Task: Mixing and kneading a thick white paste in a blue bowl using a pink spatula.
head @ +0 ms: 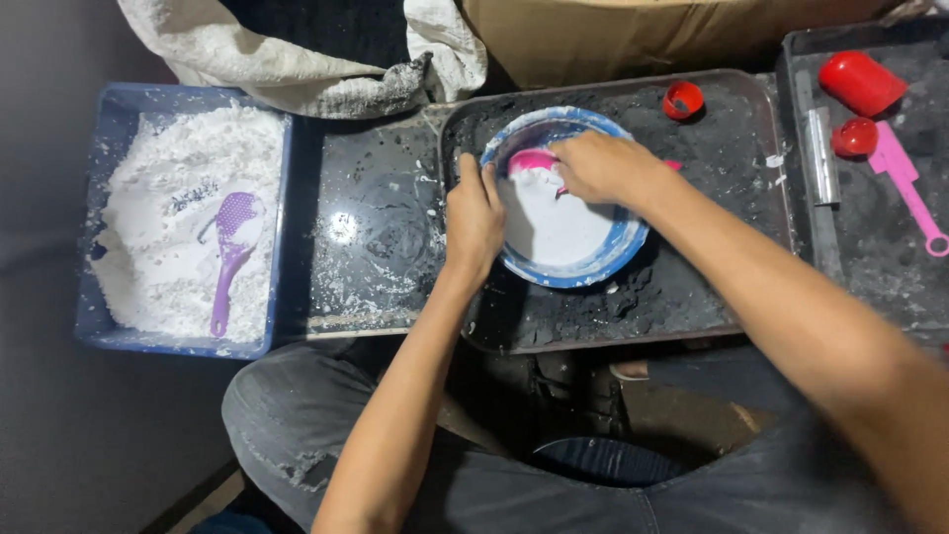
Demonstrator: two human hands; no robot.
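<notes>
Far left: blue tub (99, 198) heaped with white powder (178, 208), clumpy and loose. A purple scoop (233, 252) lies in it, bowl end up, handle toward the person. Behind, a white woven sack (297, 59), mouth folded open.

Centre-left: dark glossy slab (371, 232), smeared with powder.

Centre: dark metal tray (692, 287) crusted with black grit. On it sits the blue-rimmed bowl (593, 267), shallow and round, holding a bed of white powder. Left hand (474, 213) grips the bowl's left rim, fingers curled over the edge, steadying it. Right hand (603, 168) is inside the bowl near the far rim, closed on a pink scoop (534, 161) whose bowl end rests on the powder.

Handling judgement: the bowl looks rigid and light, probably plastic or enamel; the powder adds modest weight and will spill or puff if tipped. The rim is dusty, so likely slick; a hold on opposite rims, kept level, seems safest. The scoop looks like thin stiff plastic, best held by the handle.

Right: small red cap (683, 99) on the tray's far edge. Second black tray (870, 287) carries a red capsule-shaped piece (860, 81), a red round piece (854, 136), a metal strip (821, 153) and a pink flat tool (909, 188).
</notes>
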